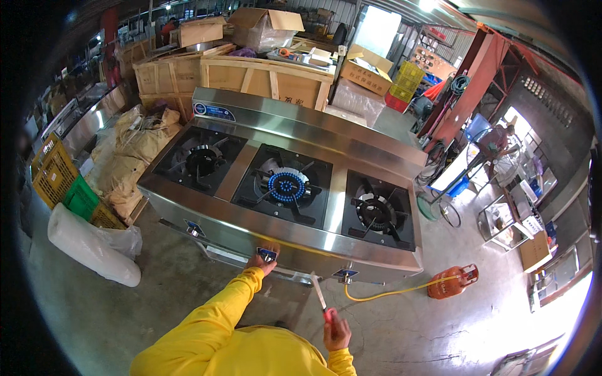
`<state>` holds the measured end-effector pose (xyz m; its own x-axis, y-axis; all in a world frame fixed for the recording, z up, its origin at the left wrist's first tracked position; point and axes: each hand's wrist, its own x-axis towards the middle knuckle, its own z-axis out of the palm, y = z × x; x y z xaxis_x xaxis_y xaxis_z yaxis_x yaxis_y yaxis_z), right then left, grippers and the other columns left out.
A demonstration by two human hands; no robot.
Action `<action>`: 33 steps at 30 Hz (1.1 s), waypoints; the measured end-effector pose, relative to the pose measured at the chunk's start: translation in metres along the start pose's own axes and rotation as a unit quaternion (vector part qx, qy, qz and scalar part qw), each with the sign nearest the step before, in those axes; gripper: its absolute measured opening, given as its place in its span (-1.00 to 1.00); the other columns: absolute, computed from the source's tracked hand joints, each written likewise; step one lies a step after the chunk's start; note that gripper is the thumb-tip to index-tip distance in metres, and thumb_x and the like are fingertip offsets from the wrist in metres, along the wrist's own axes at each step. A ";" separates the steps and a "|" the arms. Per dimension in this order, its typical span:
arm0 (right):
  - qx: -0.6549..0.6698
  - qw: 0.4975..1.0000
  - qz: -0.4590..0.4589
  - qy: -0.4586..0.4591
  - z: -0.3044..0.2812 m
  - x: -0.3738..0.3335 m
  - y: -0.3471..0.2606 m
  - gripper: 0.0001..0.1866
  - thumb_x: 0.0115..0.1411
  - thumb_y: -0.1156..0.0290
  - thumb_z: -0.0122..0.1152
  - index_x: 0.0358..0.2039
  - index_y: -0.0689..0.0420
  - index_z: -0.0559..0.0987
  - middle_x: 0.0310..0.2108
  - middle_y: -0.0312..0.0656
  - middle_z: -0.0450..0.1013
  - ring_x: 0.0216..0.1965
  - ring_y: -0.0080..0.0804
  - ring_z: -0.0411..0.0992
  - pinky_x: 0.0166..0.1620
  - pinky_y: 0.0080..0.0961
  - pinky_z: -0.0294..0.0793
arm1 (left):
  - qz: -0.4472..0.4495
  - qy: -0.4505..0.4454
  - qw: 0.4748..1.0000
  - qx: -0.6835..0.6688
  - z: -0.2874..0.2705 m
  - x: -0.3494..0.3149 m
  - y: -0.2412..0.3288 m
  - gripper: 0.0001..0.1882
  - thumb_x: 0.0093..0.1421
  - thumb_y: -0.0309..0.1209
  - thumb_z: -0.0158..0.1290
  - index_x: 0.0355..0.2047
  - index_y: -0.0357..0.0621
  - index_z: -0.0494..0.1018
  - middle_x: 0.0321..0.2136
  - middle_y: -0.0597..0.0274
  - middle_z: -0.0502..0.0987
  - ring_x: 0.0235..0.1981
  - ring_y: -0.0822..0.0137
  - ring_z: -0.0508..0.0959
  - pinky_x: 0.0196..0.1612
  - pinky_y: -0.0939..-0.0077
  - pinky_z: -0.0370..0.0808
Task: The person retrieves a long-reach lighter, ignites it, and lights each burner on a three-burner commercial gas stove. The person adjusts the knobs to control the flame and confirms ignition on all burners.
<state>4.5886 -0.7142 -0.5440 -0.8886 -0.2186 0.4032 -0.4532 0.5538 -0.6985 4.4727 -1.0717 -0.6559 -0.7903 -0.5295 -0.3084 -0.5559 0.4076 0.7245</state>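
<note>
A long stainless steel gas stove (291, 233) with three burners stands in front of me. Blue flames burn in a ring on the middle burner (286, 186); the left burner (204, 161) and right burner (375, 212) show no flame. My left hand (261, 266) is closed on the middle control knob (268, 254) on the front panel. Lower right, my right hand (337, 333) grips a slim, pale-shafted tool with a red handle (328, 313). Its shaft points up toward the stove's front edge, and its exact kind is unclear.
A yellow hose (382, 296) runs from the stove's right front to an orange gas cylinder (448, 283) on the floor. Wooden crates (251, 78) and cartons stand behind. A plastic-wrapped roll (94, 247) and crates lie left; a red steel column (467, 88) rises right.
</note>
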 end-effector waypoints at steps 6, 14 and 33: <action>-0.116 0.965 0.191 -0.140 0.015 -0.120 0.087 -0.58 0.13 0.08 0.28 -0.01 -0.10 0.61 -0.26 -0.04 0.59 -0.28 -0.01 0.56 -0.22 -0.18 0.57 | -0.069 -0.113 0.981 -0.142 -0.003 0.002 -0.009 -0.60 0.01 -0.12 0.27 -0.28 -0.18 0.56 -0.48 0.20 0.60 -0.57 0.39 0.59 -0.48 0.43 0.59; -0.088 0.906 0.329 -0.253 0.013 -0.144 0.132 -0.53 0.15 -0.07 0.22 0.01 -0.14 0.59 -0.22 -0.07 0.59 -0.15 -0.01 0.55 -0.12 -0.17 0.56 | -0.132 -0.159 0.964 -0.165 -0.018 -0.007 0.006 -0.61 -0.01 -0.09 0.27 -0.26 -0.06 0.56 -0.48 0.32 0.62 -0.55 0.40 0.61 -0.51 0.49 0.51; -0.158 0.811 0.224 -0.518 0.102 -0.087 0.123 -0.41 0.23 -0.24 -0.02 0.02 -0.07 0.58 -0.11 -0.06 0.57 -0.05 -0.04 0.53 0.05 -0.16 0.46 | -0.216 -0.181 0.910 -0.303 -0.029 -0.082 -0.103 -0.36 0.03 0.22 0.23 -0.07 0.02 0.47 -0.34 0.40 0.57 -0.52 0.52 0.57 -0.52 0.64 0.35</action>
<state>4.6031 -0.7084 -0.7254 -0.6160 -0.4057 -0.6752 -0.1742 0.9061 -0.3855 4.6023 -1.0922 -0.6878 -0.6258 -0.2188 -0.7487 -0.6769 -0.3244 0.6607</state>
